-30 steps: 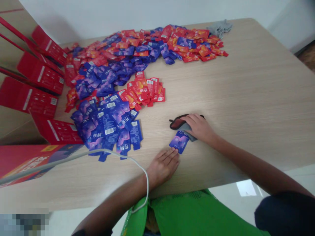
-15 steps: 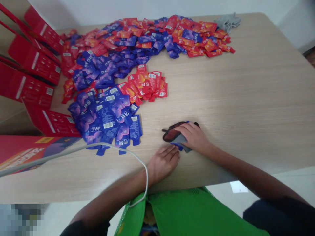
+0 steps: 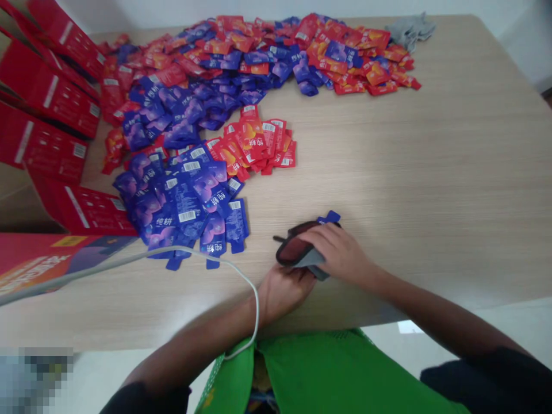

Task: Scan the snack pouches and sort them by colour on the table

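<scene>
My right hand [image 3: 338, 253] is closed on a soft grey cloth pad [image 3: 297, 247] with black edging and a dark reddish face. From under the pad's far side sticks out the tabbed end of a flat blue packet [image 3: 331, 217], lying on the table. My left hand [image 3: 287, 292] rests just nearer to me, fingers curled together, with the fingertips hidden beneath the pad's near edge. What those fingertips hold or press cannot be made out. To the left lies a pile of flat blue packets [image 3: 187, 195] with barcodes.
Flat red packets [image 3: 259, 146] lie behind the blue pile. A long heap of filled red and blue sachets [image 3: 224, 75] runs along the back, beside a grey cloth [image 3: 409, 31]. Red boxes [image 3: 52, 138] line the left. A white cable [image 3: 228, 263] crosses above my left forearm.
The pad and my right hand have slid toward me over the blue packet, uncovering its far end. The pad now covers my left fingertips. The view has shifted slightly.
</scene>
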The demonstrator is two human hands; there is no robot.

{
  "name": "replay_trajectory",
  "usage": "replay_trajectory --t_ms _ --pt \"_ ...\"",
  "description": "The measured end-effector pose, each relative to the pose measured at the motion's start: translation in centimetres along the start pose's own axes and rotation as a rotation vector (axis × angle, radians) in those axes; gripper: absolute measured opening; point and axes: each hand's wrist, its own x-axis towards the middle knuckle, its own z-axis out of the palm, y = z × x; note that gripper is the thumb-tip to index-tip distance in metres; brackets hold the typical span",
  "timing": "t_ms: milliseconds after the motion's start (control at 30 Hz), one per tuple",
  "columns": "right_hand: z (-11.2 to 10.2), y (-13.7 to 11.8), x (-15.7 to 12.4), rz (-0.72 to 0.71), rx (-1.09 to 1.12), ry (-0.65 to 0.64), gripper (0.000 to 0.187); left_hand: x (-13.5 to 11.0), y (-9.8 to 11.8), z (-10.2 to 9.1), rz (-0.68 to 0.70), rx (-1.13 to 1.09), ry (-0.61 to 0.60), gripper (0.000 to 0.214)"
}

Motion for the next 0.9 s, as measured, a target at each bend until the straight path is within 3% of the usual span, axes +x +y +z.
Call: replay_trajectory --t_ms 67,167,267,400,467,567,633,733,800,900 --pt "1.6 -0.6 -0.6 -0.030 0.006 -0.059 0.034 0.0 -0.1 0.0 -0.002 -0.011 -0.012 0.015" --pt "2.3 2.1 -0.6 0.078 -0.058 -0.042 0.042 -0.1 -0.2 0.1 0.017 -0.011 0.054 0.017" --pt "0.9 6.4 0.3 0.160 -0.119 -0.054 0.052 -0.1 -0.3 0.3 0.019 0.002 0.077 0.018" --pt "-2.1 9.7 1.9 0.251 -0.242 0.005 0.044 -0.1 -0.2 0.2 0.007 0.003 0.068 0.018" --pt "-3.3 9.2 2.3 0.325 -0.238 0.152 0.044 0.0 -0.2 0.1 0.006 0.000 0.061 0.018" --pt "-3.6 5.7 1.7 0.346 -0.128 0.308 0.049 0.1 -0.1 -0.1 0.001 -0.005 0.044 0.020" --pt "-2.4 2.8 1.0 0.223 -0.041 0.219 0.049 0.2 0.0 -0.2 -0.012 -0.012 0.008 0.018" --pt "0.5 0.0 0.0 0.008 0.029 -0.043 0.041 0.2 -0.1 -0.3 -0.027 -0.033 -0.084 0.015" --pt "2.0 0.1 -0.2 -0.003 0.016 -0.093 0.036 0.1 -0.2 -0.3 -0.016 -0.039 -0.096 0.015" --pt "2.5 2.4 0.1 0.077 -0.026 -0.055 0.040 -0.1 -0.4 -0.1 0.016 -0.021 -0.040 0.017"
